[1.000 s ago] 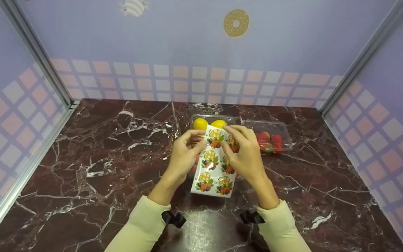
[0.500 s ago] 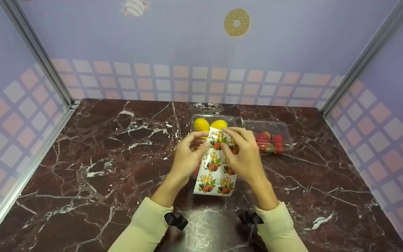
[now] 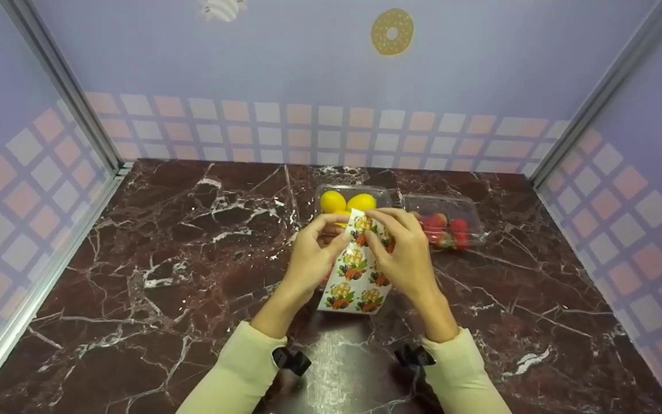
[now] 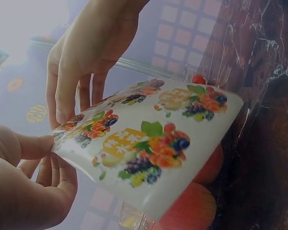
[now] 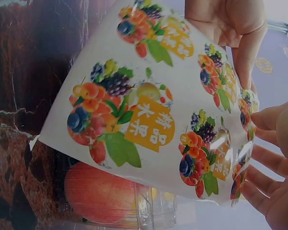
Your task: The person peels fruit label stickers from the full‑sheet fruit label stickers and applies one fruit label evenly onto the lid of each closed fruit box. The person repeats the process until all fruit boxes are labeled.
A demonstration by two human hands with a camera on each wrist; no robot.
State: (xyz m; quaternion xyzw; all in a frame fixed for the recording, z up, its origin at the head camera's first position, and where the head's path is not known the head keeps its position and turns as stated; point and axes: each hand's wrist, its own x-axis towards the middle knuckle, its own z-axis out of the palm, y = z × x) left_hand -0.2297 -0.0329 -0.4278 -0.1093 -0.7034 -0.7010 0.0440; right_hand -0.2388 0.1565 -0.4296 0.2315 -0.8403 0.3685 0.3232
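Observation:
A white sheet of fruit stickers [image 3: 348, 282] is held up between both hands, its lower end hanging toward the person. The left hand [image 3: 312, 256] pinches the sheet's top left edge between thumb and fingers. At the top right, the right hand [image 3: 408, 256] pinches the same sheet with thumb and forefinger. In the left wrist view the sheet [image 4: 134, 163] bows between the hands, and the right hand [image 4: 91, 52] reaches down to its far edge. The right wrist view shows the curved printed face of the sheet [image 5: 187, 115], with the right fingers [image 5: 264, 182] at its edge.
Behind the sheet, a clear plastic box [image 3: 385, 194] holds yellow lemons [image 3: 333, 202]. To its right, another clear box [image 3: 446, 204] contains red strawberries [image 3: 458, 230]. Round red fruit [image 5: 101, 194] shows below the sheet. Patterned panels [image 3: 285, 57] enclose the marble-look table [image 3: 193, 310].
Both hands keep their pinch on the sticker sheet. The left hand has shifted slightly right, the sheet's upper part looks narrower, and its lower end has risen a little.

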